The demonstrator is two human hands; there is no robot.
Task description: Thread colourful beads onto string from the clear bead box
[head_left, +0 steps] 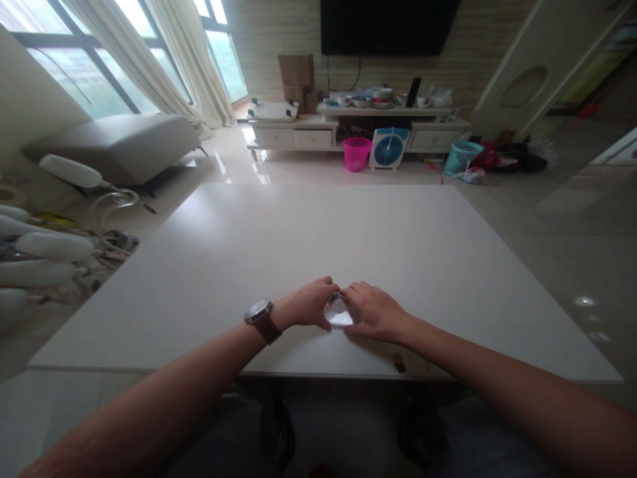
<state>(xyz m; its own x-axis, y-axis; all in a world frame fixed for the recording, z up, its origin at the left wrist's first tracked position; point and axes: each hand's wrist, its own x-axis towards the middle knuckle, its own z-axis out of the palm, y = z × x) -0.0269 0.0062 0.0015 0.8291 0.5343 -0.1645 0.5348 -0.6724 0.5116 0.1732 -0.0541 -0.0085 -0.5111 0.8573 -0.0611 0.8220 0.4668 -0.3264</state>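
A small, clear, shiny round object (340, 312), glass-like with some coloured specks near its top, is at the near middle of the white table (318, 232). My left hand (311, 305) curls round its left side, thumb at the near edge. From the right, my right hand (373, 311) wraps the other side, and the fingertips of both hands nearly meet behind it. Whether it rests on the tabletop or is slightly lifted, I cannot tell. A wristwatch (259, 312) with a brown strap is on my left wrist.
A small orange-and-dark item (399, 362) lies at the table's near edge, close to my right forearm. Left of the table stand white lamp-like parts (54, 245). Beyond are a grey bench (124, 143), a pink basket (357, 154), a blue fan (389, 147) and a TV cabinet (313, 138).
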